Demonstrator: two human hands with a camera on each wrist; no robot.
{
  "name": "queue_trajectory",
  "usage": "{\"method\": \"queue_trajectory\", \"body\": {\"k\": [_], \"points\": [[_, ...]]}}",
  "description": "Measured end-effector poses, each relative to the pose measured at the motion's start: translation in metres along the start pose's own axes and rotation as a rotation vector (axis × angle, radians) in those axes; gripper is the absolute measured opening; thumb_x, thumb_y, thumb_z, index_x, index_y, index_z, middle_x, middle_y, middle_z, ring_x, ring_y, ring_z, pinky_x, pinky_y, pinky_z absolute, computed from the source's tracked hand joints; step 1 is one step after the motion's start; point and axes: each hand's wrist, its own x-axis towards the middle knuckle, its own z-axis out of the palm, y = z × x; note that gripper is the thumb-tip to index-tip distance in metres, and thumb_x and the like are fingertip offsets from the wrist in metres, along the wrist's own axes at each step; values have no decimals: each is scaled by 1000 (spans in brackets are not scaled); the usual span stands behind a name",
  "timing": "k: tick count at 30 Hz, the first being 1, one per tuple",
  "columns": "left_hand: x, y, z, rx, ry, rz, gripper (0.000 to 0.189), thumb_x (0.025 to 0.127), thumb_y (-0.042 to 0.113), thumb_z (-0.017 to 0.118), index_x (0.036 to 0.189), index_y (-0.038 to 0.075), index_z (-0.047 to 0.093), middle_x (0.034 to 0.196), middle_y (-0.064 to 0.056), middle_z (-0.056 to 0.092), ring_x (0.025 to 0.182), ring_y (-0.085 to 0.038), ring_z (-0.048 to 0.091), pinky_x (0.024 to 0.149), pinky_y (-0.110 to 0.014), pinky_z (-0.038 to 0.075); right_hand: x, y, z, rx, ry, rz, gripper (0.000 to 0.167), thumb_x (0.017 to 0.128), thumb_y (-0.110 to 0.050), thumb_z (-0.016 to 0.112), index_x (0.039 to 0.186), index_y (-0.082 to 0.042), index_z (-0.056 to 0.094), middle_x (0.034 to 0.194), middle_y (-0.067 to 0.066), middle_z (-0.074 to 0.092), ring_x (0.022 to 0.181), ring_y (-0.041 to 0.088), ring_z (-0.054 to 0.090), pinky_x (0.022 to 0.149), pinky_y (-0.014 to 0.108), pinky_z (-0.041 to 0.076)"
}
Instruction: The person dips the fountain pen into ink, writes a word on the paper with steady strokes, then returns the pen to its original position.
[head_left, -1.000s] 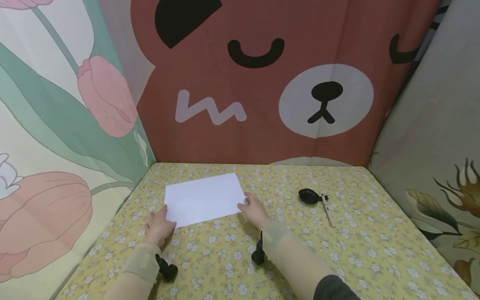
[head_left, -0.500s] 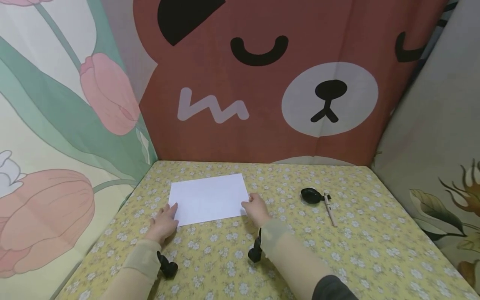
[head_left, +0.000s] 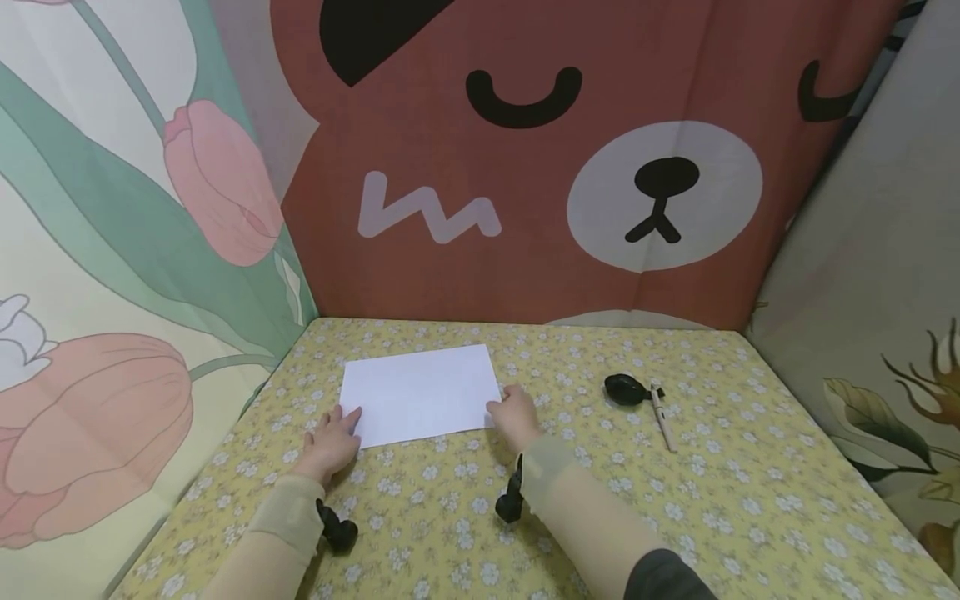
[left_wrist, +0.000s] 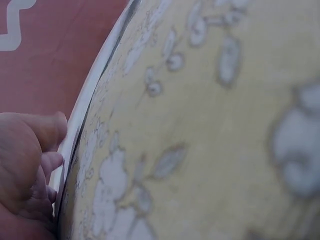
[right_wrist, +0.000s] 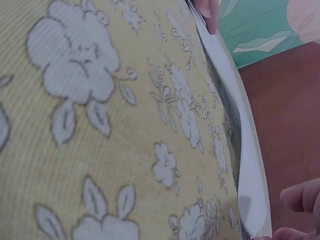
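Note:
A white sheet of paper (head_left: pixel 420 396) lies on the floral-covered table, its near edge slightly raised in the right wrist view. My left hand (head_left: pixel 330 446) rests on the paper's left end, with fingers spread and thumb at the lower left corner. In the left wrist view, its thumb and fingertips (left_wrist: pixel 52 160) lie along the sheet's top side. The right hand (head_left: pixel 516 418) holds the lower right corner with bent fingers, the thumb above the sheet. From the right wrist, the thumb (right_wrist: pixel 300 196) and fingers show only partly, with the rest out of frame.
Right of the hands lie a black rubber air blower (head_left: pixel 624 389) and a slim pale pen (head_left: pixel 663 421) across its nozzle. A yellow floral cloth (head_left: pixel 720 500) covers the table. Printed curtains stand behind, with a bear (head_left: pixel 525 283), and on both sides.
The paper has shifted slightly right in view, as has the background. My left fingers have moved from gripping the left edge to lying spread on it. The right hand stays at its corner.

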Motion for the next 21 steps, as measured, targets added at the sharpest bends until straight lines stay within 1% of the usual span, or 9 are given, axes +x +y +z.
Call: {"method": "queue_trajectory", "body": {"k": [2,4,6,8,10,14,17,19,21], "points": [[-1,-1,1,7,2,11,65,101,37,44,153,5,21,156,-29,-5,140,-51,-12,104,-71,-14,1,2,0,20,-11,-4,57,92,-13,55,143,5,38,138,24,46,124,37,47,94,48,46],[-2,0,1,5,6,19,77,98,50,45,154,6,19,156,-29,-6,139,-51,-13,103,-71,-15,1,4,-1,58,-23,-5,57,92,-11,55,144,5,37,141,24,43,128,38,44,96,48,45],[-2,1,1,4,14,19,85,95,58,47,154,5,17,156,-28,-6,140,-50,-12,103,-71,-16,1,5,-2,104,-35,-3,57,92,-8,54,145,5,36,145,23,40,132,39,39,96,47,45],[-3,3,2,-1,26,14,88,93,59,50,154,4,18,156,-28,-4,140,-50,-11,103,-70,-15,1,6,-3,130,-26,-6,56,91,-6,54,144,5,37,144,23,40,132,39,39,95,46,45],[-3,4,3,6,41,8,89,92,58,52,154,4,19,156,-29,-3,140,-50,-10,104,-71,-14,2,7,-3,146,-10,-9,55,90,-4,56,142,4,40,140,23,44,128,38,43,91,44,47],[-2,4,5,15,65,3,90,91,58,55,153,2,20,155,-31,-2,140,-50,-8,104,-72,-11,2,9,-2,147,9,-24,53,89,-3,60,139,0,46,126,21,53,105,31,57,80,38,52],[-2,4,6,35,70,5,92,90,59,56,153,2,21,155,-32,-2,140,-51,-7,104,-73,-10,1,10,-3,167,-22,-36,53,88,1,59,139,0,48,124,21,53,91,25,60,72,34,53],[-1,4,7,48,71,4,93,89,59,56,152,1,21,155,-33,-2,140,-52,-6,104,-73,-9,0,10,-4,180,-52,-41,52,89,1,59,140,0,47,126,21,51,89,26,61,72,33,53],[-1,5,7,74,74,7,92,89,59,56,152,1,22,154,-33,-1,140,-52,-5,103,-74,-7,-1,11,-7,153,-76,-63,49,90,0,59,138,2,49,131,22,50,99,30,59,76,35,53]]}}
